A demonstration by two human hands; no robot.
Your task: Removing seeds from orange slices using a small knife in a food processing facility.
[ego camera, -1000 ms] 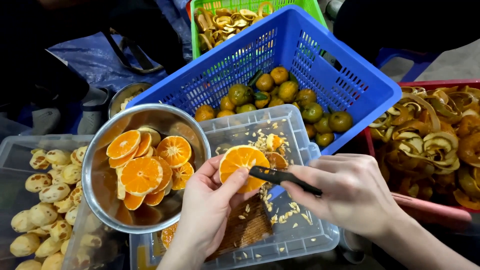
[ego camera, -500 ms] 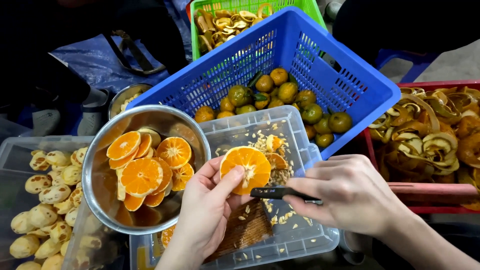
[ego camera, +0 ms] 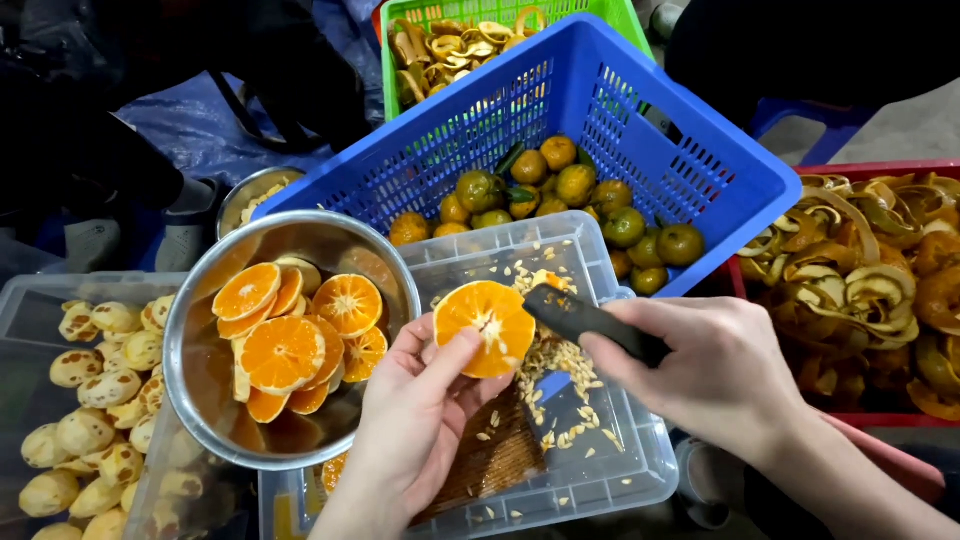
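**Fingers pinch an orange half over the seed tub**

Fingers (ego camera: 455, 350) of the left hand (ego camera: 415, 420) pinch a cut orange half (ego camera: 483, 325) above the clear plastic tub (ego camera: 600, 480), right of the steel bowl (ego camera: 190, 330) of orange slices (ego camera: 285, 350). To the right, the right hand (ego camera: 715, 375) is closed around a black tool (ego camera: 590, 320) touching the fruit. Beyond stands a blue crate (ego camera: 640, 110).

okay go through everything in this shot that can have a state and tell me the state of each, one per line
Left hand: holds the orange half.
Orange half: peeled, cut face up.
Right hand: grips the black tool.
Black tool: tip at the orange half.
Metal bowl: partly filled with orange halves.
Clear tub: open, strewn with seeds.
Blue basket: whole oranges at its bottom.
Red crate: heaped with peels.
Green basket: holds peels.
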